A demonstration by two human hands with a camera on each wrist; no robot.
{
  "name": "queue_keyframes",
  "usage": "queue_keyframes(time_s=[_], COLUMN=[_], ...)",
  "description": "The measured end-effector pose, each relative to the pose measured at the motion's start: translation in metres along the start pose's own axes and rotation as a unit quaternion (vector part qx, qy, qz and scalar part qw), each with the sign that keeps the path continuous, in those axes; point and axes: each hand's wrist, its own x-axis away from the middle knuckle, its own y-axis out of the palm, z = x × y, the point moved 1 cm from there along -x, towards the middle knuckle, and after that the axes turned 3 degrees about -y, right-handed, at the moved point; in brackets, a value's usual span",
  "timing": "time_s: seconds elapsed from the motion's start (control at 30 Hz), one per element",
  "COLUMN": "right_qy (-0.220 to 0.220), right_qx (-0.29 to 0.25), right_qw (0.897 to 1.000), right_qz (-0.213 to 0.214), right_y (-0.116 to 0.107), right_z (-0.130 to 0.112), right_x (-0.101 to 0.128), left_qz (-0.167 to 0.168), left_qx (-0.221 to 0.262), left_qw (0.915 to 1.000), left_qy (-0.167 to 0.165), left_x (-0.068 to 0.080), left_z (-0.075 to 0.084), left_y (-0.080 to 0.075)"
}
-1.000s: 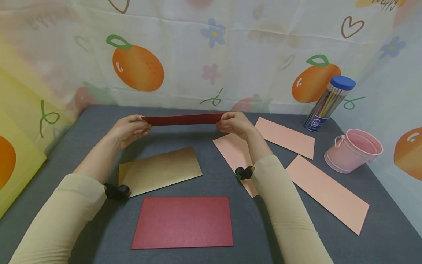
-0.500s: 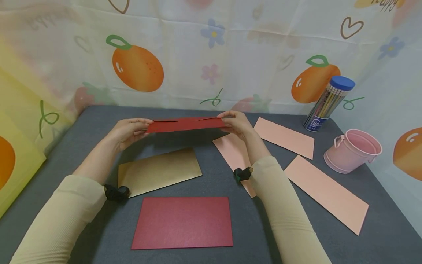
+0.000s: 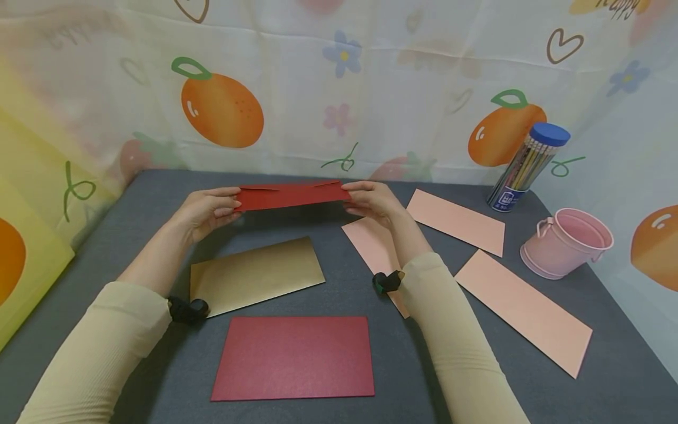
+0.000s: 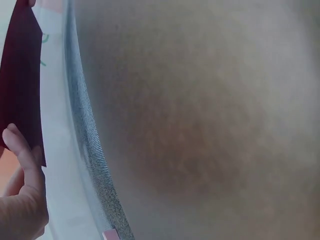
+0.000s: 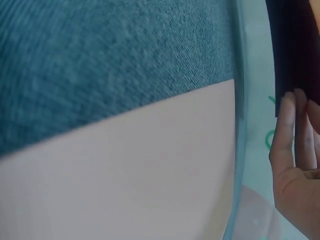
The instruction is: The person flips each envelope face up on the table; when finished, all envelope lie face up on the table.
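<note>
Both hands hold a red paper envelope [image 3: 291, 197] by its ends, raised above the far part of the table. Slanting fold lines show near its upper edge. My left hand [image 3: 206, 213] pinches the left end, thumb and fingers on either face. The right end is pinched by my right hand [image 3: 377, 203]. Below the left hand lies a gold rectangular sheet or envelope [image 3: 256, 275]. Nearer me is a dark red one [image 3: 293, 358], lying flat. In the right wrist view, fingers [image 5: 285, 130] press the red envelope's edge, which looks dark there.
Several pink rectangular pieces lie to the right: one [image 3: 372, 247] partly under the right arm, another [image 3: 458, 221] behind, a third [image 3: 524, 312] nearer. A blue-lidded pencil tub [image 3: 515, 176] and a small pink bucket [image 3: 564, 244] stand at the far right.
Held between both hands, the red envelope has tilted so that more of its face shows. My right hand has shifted slightly left. Things on the table stay in place.
</note>
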Motion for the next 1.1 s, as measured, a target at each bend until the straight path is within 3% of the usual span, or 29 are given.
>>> queue_keyframes(time_s=[0.17,0.37,0.6,0.73,0.9,1.1], right_qy=[0.004,0.027,0.030,0.023,0.030,0.031], right_qx=[-0.018,-0.046,-0.066,-0.072,-0.087,-0.080], right_qw=[1.000,0.999,0.997,0.996,0.992,0.992], right_qz=[-0.012,0.001,0.013,0.042,0.085,0.098], right_y=[0.004,0.008,0.016,0.021,0.029,0.039], right_z=[-0.001,-0.002,-0.002,-0.002,-0.001,0.000], right_x=[0.001,0.001,0.001,-0.001,-0.004,-0.006], left_qz=[0.005,0.034,0.086,0.114,0.134,0.162], left_qx=[-0.038,-0.097,-0.121,-0.129,-0.129,-0.135], left_qw=[0.9992,0.9947,0.9888,0.9849,0.9823,0.9767], left_qy=[0.001,0.007,0.013,0.018,0.023,0.039], left_x=[-0.002,-0.006,-0.009,-0.010,-0.013,-0.015], left_z=[-0.001,-0.005,-0.006,-0.006,-0.007,-0.009], left_y=[0.000,-0.002,-0.002,0.000,0.001,0.000])
